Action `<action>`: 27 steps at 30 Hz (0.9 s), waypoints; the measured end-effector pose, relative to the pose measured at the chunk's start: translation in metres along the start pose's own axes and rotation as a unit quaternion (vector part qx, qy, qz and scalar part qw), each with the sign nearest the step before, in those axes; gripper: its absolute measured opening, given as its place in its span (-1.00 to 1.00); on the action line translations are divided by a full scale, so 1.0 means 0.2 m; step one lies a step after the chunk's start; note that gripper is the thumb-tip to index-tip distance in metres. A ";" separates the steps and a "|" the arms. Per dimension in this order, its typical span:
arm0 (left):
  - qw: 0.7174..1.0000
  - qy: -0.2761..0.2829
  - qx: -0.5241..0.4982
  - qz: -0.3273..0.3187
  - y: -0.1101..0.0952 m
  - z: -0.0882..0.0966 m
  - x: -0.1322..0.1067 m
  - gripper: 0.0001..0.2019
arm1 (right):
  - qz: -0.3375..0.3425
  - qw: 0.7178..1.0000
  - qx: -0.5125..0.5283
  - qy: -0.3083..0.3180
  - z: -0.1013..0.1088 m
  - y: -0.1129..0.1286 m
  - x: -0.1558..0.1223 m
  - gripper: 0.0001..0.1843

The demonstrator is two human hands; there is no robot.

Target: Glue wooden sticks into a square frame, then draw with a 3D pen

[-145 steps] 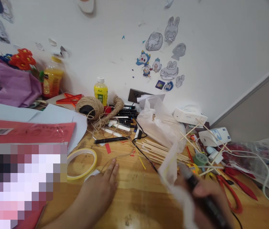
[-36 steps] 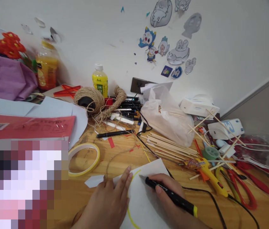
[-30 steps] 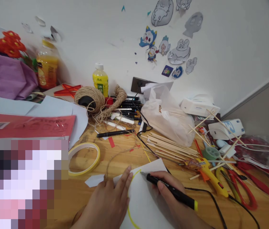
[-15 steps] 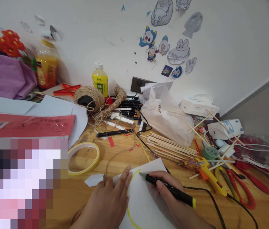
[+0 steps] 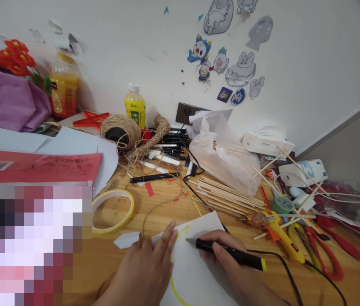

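A white sheet of paper (image 5: 195, 272) lies on the wooden table (image 5: 167, 199) at the bottom centre, with a yellow curved line (image 5: 174, 250) drawn on it. My left hand (image 5: 144, 272) lies flat on the sheet's left edge, fingers stretched out, pinning it down. My right hand (image 5: 237, 272) grips a black marker with a yellow end (image 5: 231, 254). Its tip rests on the paper just right of the line's upper end.
A yellow tape roll (image 5: 112, 210) lies left of the paper. Twine ball (image 5: 119, 134), markers (image 5: 170, 146), wooden sticks (image 5: 227, 197), plastic bag (image 5: 224, 159), yellow glue gun (image 5: 282, 238) and red scissors (image 5: 323, 250) crowd the table. Red folder (image 5: 39, 165) and bottles (image 5: 135, 110) stand at the left and back.
Several seconds ago my right hand carried the paper and marker in; now the sheet lies flat. Over the last second the marker's barrel has dropped flatter, its tip moving slightly down.
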State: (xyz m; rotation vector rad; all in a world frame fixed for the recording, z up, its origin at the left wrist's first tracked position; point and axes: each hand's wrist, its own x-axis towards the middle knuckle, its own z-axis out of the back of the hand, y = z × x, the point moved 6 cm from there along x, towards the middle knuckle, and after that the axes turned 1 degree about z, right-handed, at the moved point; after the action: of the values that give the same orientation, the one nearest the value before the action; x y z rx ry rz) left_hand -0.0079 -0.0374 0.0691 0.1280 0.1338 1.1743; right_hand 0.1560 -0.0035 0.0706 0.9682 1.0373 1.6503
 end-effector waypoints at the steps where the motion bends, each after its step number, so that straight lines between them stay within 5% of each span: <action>1: 1.000 0.000 0.001 -0.001 0.00 0.00 0.00 -0.52 | 0.000 1.000 -0.013 -0.005 0.00 0.00 0.00 -0.69; 21: 1.000 0.016 0.001 -0.015 0.00 -0.02 0.00 -0.50 | -0.018 1.000 -0.010 -0.008 0.01 -0.04 0.00 -0.67; 27: 1.000 0.006 0.013 -0.004 0.00 0.00 0.00 -0.50 | -0.012 0.997 0.068 0.027 -0.01 -0.02 0.00 -0.68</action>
State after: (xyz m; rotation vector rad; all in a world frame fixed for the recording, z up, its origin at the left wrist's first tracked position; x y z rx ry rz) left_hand -0.0074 -0.0370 0.0683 0.1443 0.1596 1.1658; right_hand 0.1544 -0.0037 0.0665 0.9999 1.2058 1.6110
